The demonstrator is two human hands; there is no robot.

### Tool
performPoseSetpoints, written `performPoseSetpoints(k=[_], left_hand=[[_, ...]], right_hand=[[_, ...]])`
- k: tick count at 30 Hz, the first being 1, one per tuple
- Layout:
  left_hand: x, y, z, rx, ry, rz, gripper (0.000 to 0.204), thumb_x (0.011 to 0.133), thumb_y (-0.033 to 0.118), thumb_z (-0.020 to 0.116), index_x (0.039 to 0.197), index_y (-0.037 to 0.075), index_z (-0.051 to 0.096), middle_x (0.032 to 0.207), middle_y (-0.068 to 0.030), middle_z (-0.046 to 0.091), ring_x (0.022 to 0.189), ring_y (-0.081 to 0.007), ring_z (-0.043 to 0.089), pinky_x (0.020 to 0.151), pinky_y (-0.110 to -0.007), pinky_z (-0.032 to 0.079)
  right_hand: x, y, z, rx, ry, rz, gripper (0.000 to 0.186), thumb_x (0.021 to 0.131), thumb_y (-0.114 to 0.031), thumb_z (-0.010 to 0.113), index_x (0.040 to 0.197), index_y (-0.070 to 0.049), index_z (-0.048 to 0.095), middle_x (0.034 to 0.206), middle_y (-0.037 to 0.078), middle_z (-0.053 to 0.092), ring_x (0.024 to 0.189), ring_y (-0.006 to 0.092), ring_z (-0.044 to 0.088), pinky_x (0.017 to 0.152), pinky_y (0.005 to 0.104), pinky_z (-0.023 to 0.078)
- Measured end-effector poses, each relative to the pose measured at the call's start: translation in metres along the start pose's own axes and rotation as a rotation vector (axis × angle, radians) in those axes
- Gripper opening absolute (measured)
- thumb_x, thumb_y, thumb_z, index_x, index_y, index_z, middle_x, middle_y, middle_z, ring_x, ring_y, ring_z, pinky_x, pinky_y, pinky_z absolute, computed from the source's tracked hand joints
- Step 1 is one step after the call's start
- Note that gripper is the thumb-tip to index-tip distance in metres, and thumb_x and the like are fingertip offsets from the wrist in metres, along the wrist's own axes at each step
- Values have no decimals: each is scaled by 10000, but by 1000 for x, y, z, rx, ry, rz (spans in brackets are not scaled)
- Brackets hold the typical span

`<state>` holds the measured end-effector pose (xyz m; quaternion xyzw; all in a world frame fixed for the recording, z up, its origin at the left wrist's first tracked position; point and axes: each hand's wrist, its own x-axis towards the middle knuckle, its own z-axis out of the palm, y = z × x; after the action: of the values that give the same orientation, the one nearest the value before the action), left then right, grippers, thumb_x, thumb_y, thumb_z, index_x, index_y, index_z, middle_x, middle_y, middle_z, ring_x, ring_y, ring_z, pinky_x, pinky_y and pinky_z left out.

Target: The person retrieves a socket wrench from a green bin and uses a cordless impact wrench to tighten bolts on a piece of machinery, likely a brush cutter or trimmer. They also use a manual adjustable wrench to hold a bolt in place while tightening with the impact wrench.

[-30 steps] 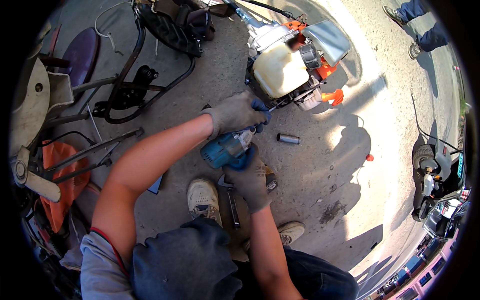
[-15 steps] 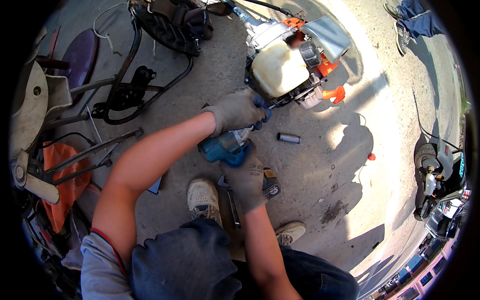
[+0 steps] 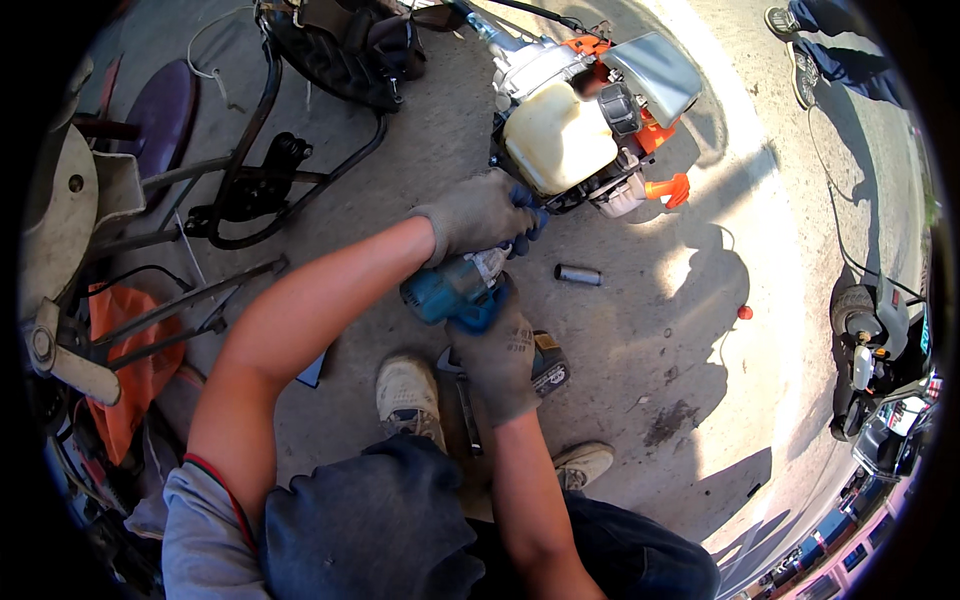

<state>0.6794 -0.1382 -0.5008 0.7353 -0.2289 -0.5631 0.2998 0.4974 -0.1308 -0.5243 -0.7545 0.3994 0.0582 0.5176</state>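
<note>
My right hand (image 3: 498, 352), in a grey glove with blue fingers, is wrapped round the grip of a teal cordless impact driver (image 3: 432, 292). The tool's battery (image 3: 551, 364) sticks out beside that hand. My left hand (image 3: 478, 213), gloved alike, is closed just ahead of the driver's metal nose; what its fingers pinch is hidden. Just beyond those fingers is a small engine (image 3: 530, 70) with a whitish plastic tank (image 3: 562, 138) and an orange pull handle (image 3: 670, 190). A metal tube (image 3: 578, 275), like a deep socket, lies on the concrete to the right of my hands.
A dark metal tool (image 3: 468, 415) lies between my shoes. Metal frames (image 3: 250, 160), a purple disc (image 3: 165, 120) and an orange bag (image 3: 130, 350) crowd the left. A red cap-like piece (image 3: 744, 313) lies to the right. Another person's shoes (image 3: 803, 75) are at the upper right; a parked vehicle (image 3: 880, 340) stands far right.
My hands and the driver have shifted slightly right, and the battery has moved with them. At upper right, the other person's legs have moved a little. The engine and tube look unmoved.
</note>
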Motion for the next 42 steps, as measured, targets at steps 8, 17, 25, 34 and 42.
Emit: performPoseSetpoints(k=[8,17,25,34,42], left_hand=[[-12,-4,7,178,-34,-93,263,898,256,579,1037,63,693,887,-42,730,828,-137,695,806,-296,529],[-12,6,5,293,27,-39,295,862,309,594,1025,92,709,904,-29,732,848,-162,690,817,-307,521],[-1,-11,9,415,82,-35,319,867,351,604,1040,106,713,930,-46,733,893,-172,691,841,-329,521],[-24,72,-20,478,515,461,492,839,445,697,1161,76,649,968,-162,683,968,-284,667,890,-429,515],[58,58,-11,473,594,617,868,718,498,768,1409,110,412,1229,-264,537,1140,-421,537,994,-486,428]], right_hand=[[-13,2,1,-20,-21,8,715,702,-215,733,1332,-37,446,1091,229,652,1013,387,648,845,445,515],[-7,15,1,-11,-4,-57,706,704,-224,738,1325,-63,443,1046,215,672,957,392,664,804,462,525],[-6,19,6,33,7,-85,687,697,-197,749,1304,-57,457,1032,204,680,948,368,677,799,435,533],[-1,31,-2,135,36,-105,710,679,-167,760,1309,-42,457,1061,202,671,979,354,675,838,409,530],[-7,-4,8,-88,50,103,728,684,-188,744,1335,-57,444,1063,211,672,955,381,671,814,423,534]])
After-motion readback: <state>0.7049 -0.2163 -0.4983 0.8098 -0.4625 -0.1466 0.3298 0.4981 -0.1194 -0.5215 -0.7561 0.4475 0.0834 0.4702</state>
